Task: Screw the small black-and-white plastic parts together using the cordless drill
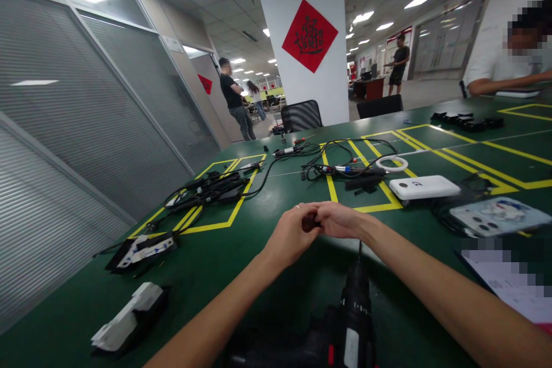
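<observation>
Both my hands meet in the middle of the view above the green table. My left hand is closed in a fist-like pinch, a ring on one finger. My right hand is closed too, its fingers pressed against the left. Between them shows a small dark part that both hands grip; I cannot make out what it is. Below my forearms lies a black power drill with red marks, its bit pointing away from me towards my hands.
Black-and-white parts lie at the left. Tangled cables and tools sit inside yellow tape lines. A white box, a phone, tape roll and paper lie right. A seated person is far right.
</observation>
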`<move>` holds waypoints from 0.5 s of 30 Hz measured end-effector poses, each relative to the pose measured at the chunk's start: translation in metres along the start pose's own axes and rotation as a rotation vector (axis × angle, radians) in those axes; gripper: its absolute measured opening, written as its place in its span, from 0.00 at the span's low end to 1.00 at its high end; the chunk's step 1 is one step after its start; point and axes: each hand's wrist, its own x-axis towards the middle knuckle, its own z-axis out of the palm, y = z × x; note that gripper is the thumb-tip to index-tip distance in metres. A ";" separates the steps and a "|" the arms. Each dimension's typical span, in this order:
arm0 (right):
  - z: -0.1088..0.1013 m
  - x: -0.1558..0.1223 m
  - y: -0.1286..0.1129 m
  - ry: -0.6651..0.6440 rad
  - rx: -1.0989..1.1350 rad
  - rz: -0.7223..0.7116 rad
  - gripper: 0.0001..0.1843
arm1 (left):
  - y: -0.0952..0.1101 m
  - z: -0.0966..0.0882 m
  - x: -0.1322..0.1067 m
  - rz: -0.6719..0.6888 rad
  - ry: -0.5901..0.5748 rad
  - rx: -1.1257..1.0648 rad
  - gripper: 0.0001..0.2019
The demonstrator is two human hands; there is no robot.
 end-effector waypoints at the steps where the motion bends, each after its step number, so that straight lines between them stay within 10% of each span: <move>1: 0.001 0.002 0.000 0.017 -0.003 0.005 0.23 | 0.000 -0.003 0.000 -0.015 0.003 0.014 0.18; 7: -0.024 -0.004 -0.017 0.557 -0.311 -0.365 0.27 | -0.020 -0.061 -0.032 -0.220 0.080 0.187 0.14; 10: -0.061 -0.021 -0.022 0.926 -0.795 -0.643 0.19 | -0.051 -0.115 -0.079 -0.495 0.085 0.373 0.20; 15: -0.105 -0.037 -0.012 1.272 -1.151 -0.631 0.16 | -0.125 -0.193 -0.181 -0.948 0.034 0.508 0.26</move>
